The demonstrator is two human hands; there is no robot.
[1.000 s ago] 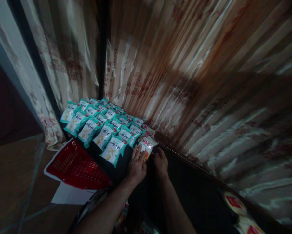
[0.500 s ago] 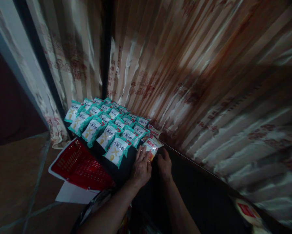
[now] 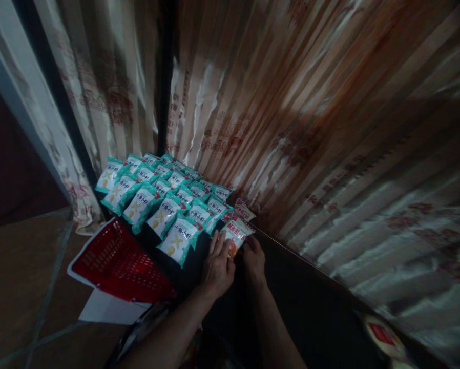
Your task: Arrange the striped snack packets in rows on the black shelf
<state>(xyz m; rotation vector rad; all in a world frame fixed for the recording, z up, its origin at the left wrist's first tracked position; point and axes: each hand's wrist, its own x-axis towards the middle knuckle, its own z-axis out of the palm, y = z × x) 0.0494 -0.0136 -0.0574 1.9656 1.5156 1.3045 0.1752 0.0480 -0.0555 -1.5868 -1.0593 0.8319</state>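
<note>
An orange-and-white snack bag (image 3: pixel 235 231) lies on the dark tabletop, between my two hands. My left hand (image 3: pixel 219 266) rests along its left side, fingers stretched out and touching the wrapper. On the other side, the curled fingers of my right hand (image 3: pixel 255 259) meet the bag's lower right edge; their tips are partly hidden. Just behind it sits another bag with a red-and-white edge (image 3: pixel 244 210). To the left, several green-and-white snack bags (image 3: pixel 180 238) lean in slanted rows, the closest beside my left hand.
Pleated, printed curtains (image 3: pixel 230 128) hang behind and along the right of the dark table (image 3: pixel 291 287). A red perforated basket (image 3: pixel 126 261) stands at the left front, with a white sheet (image 3: pixel 110 307) below it. A pale package with a red label (image 3: pixel 381 333) lies at the lower right. The floor is tiled (image 3: pixel 15 277).
The view has shifted slightly, so the scene sits a little further left. My right hand has come closer to the orange-and-white bag's edge. My left hand stays against its left side.
</note>
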